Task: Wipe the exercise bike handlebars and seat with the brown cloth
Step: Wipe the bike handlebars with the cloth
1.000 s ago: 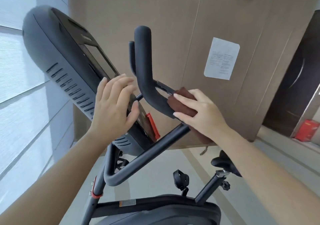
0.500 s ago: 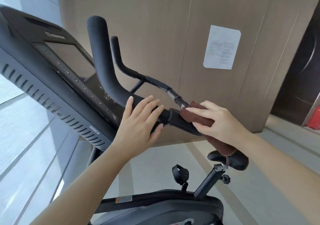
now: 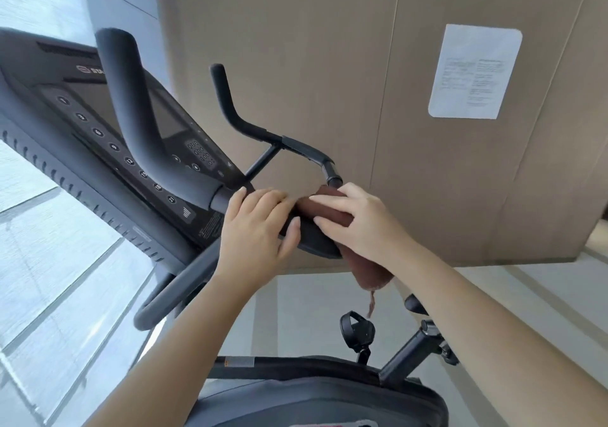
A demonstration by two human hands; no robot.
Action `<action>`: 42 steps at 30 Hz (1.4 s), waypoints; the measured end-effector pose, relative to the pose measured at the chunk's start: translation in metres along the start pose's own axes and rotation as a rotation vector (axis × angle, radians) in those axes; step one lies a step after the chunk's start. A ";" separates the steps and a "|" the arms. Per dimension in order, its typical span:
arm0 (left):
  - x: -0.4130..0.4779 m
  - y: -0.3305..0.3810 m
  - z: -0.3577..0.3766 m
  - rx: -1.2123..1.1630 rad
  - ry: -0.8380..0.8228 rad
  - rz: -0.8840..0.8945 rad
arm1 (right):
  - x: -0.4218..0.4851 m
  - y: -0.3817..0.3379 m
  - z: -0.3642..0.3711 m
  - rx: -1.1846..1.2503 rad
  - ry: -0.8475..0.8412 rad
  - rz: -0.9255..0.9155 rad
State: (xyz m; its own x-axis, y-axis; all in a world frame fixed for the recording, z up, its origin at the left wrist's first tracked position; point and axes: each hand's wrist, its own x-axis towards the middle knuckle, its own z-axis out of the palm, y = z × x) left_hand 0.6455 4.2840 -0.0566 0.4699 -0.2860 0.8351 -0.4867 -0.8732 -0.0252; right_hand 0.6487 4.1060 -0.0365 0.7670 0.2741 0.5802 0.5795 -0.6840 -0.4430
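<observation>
console (image 3: 98, 124) left of handlebars (image 3: 138, 120) | cloth (image 3: 329, 211) on handlebars | seat (image 3: 416, 305) below cloth

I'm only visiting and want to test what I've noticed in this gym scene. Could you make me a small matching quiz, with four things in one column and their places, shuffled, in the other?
Things
1. brown cloth
2. sheet of paper
3. console
4. pedal

Places
A. stuck on the wooden wall
B. low down, near the seat post
C. at the far left, with rows of buttons
D. draped over the handlebars, under the right hand

Pairs: 1-D, 2-A, 3-C, 4-B
</observation>
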 end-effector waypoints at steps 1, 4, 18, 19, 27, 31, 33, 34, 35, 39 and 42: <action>0.000 0.000 0.001 0.010 0.012 -0.005 | -0.003 0.007 -0.004 0.008 -0.002 -0.015; -0.001 0.002 0.003 0.023 0.034 -0.044 | -0.015 0.025 -0.008 0.030 0.032 -0.043; -0.002 0.029 0.003 0.118 0.102 -0.186 | -0.015 0.049 -0.004 0.105 0.072 -0.165; -0.001 0.030 0.002 0.137 0.098 -0.179 | -0.014 0.054 -0.004 0.111 0.067 -0.184; 0.011 0.059 0.026 0.088 0.061 0.015 | -0.008 0.102 -0.006 0.171 0.123 -0.271; 0.012 0.057 0.034 0.090 0.159 0.038 | 0.014 0.119 -0.010 0.221 0.137 -0.216; 0.012 0.055 0.037 0.097 0.202 0.053 | 0.028 0.116 -0.008 0.275 0.148 -0.191; 0.011 0.055 0.039 0.102 0.212 0.063 | 0.033 0.111 -0.006 0.301 0.131 -0.208; 0.010 0.054 0.040 0.107 0.220 0.070 | 0.036 0.106 -0.002 0.318 0.094 -0.238; 0.008 0.053 0.041 0.114 0.228 0.070 | 0.039 0.099 0.005 0.267 -0.010 -0.328; 0.009 0.056 0.041 0.118 0.211 0.050 | 0.042 0.112 0.003 0.291 -0.051 -0.363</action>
State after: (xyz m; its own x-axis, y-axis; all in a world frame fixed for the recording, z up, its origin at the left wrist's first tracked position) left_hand 0.6523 4.2167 -0.0729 0.2772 -0.2519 0.9272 -0.4100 -0.9038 -0.1230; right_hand 0.7461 4.0430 -0.0640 0.5082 0.4984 0.7024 0.8607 -0.3215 -0.3947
